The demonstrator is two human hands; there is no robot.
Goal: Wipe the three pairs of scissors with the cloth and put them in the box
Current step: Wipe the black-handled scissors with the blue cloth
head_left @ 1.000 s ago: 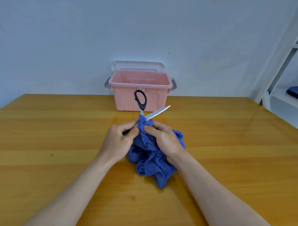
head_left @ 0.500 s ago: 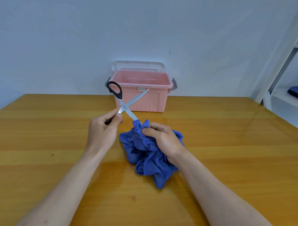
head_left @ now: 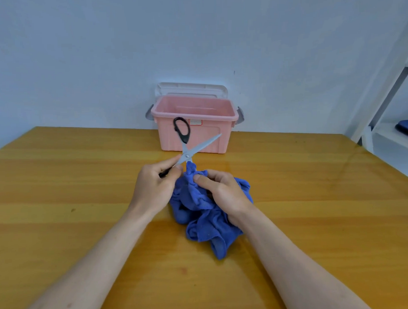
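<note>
Gripping opened scissors [head_left: 186, 152] in curled left hand [head_left: 153, 187] fingers, right hand [head_left: 224, 195] fingers pinching blue cloth [head_left: 207, 221] round one blade

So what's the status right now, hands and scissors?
Left hand grips open scissors. Right hand pinches cloth round lower blade. Box open, path unobstructed.

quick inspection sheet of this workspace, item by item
surface: wooden table, glossy, small dark specks
job's things: open scissors, one blade in the blue cloth; pink box open, lid behind it; only one pair visible
clutter: nothing seen
grippers: left hand grips a scissor handle; right hand pinches the cloth around the blade
cables: nothing seen
surroundings: pale wall; white rack at right
</note>
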